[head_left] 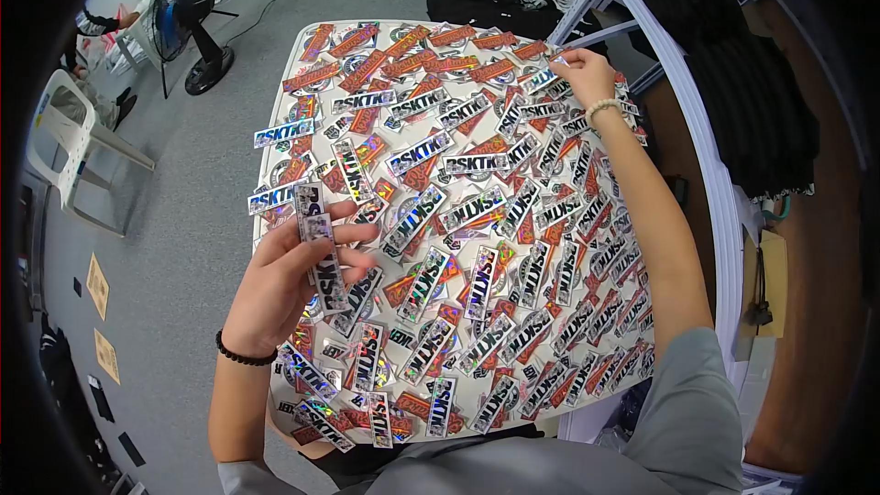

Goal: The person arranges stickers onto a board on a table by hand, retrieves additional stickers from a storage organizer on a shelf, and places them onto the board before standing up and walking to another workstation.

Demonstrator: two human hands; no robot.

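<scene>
My left hand [289, 266] is closed around a small stack of holographic stickers with black lettering [320, 252], thumb on top, above the table's left side. My right hand [587, 76] reaches to the far right corner, its fingertips pinched together on a sticker's edge, low over the stickers there. Most of that sticker is hidden or too small to make out. Piles of stickers cover the white table [295, 53]; many have a silver sticker with black letters [477, 164] on top. Along the far edge, red lettered stickers [450, 35] lie uppermost.
Metal shelving [683, 101] with stacks of black clothing [752, 119] stands close on the right. A white plastic chair [69, 142] and a black fan [191, 18] are at the left, near another person's arm [96, 24]. Black garments [477, 0] lie beyond the table.
</scene>
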